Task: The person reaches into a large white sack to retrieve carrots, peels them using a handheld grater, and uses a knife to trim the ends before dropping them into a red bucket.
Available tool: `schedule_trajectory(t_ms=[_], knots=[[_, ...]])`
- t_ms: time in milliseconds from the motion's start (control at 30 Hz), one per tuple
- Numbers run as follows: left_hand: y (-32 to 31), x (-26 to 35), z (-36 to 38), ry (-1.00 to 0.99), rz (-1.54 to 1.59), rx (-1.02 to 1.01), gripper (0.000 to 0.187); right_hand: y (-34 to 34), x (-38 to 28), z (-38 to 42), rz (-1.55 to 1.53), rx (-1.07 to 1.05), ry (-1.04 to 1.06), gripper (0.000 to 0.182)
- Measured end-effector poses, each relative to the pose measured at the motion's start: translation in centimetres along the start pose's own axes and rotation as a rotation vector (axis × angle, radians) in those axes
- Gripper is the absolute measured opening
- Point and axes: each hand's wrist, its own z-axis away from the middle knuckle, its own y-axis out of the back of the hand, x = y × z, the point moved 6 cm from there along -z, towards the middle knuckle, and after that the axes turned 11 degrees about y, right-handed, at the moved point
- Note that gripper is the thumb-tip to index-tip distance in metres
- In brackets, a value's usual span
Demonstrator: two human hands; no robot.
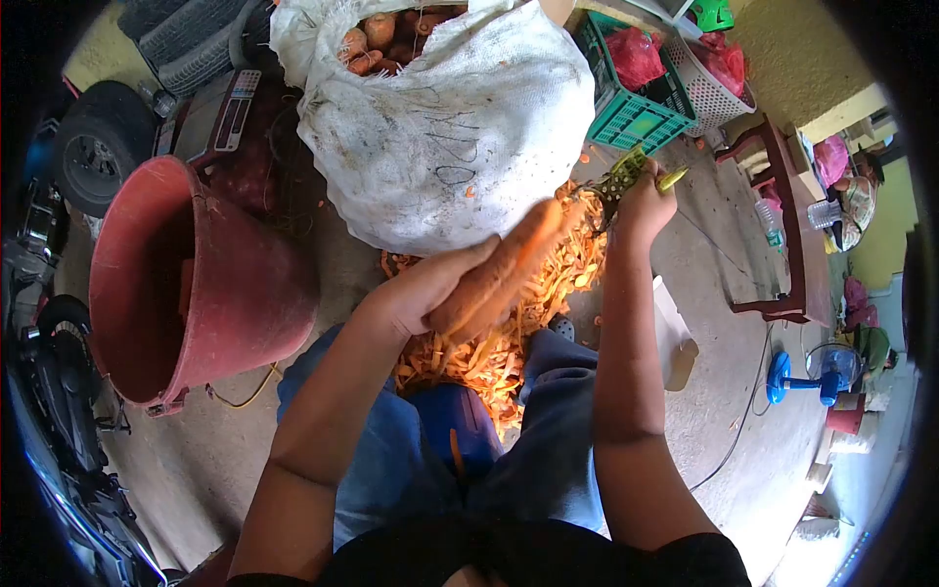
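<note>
My left hand (416, 293) is closed round the lower end of a large carrot (501, 277), which tilts up and to the right. A partly peeled strip of brighter orange shows along its upper part, blurred by motion. In my right hand (646, 205) is a yellow-green peeler (626, 174), held up and to the right, apart from the carrot. Below both hands, a heap of orange carrot peelings (562, 279) covers the floor between my legs. Just beyond stands a big white woven sack (450, 147), its torn top showing several unpeeled carrots (377, 39).
A red tub (245, 284) stands on the left, near a scale (230, 112) and tyres (103, 147). Ahead right are a green crate (641, 112) and a white basket (709, 93). A wooden bench (782, 235), a blue fan (812, 377) and another person (859, 210) are farther right.
</note>
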Motion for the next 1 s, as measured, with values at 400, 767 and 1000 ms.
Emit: schedule_trajectory(t_ms=[400,767,1000], knots=[[2.6,0.3,-2.8,-0.138,0.384,-0.308,0.029,-5.8,-8.3,11.2,0.070,-0.555,0.233,0.015],[0.7,-0.4,-0.9,0.030,0.017,-0.107,0.042,-1.0,-4.4,1.4,-0.075,-0.137,0.036,0.013],[0.4,0.8,-1.3,-0.091,0.345,-0.005,0.028,-5.4,-8.4,10.9,0.039,-0.591,0.171,0.013]])
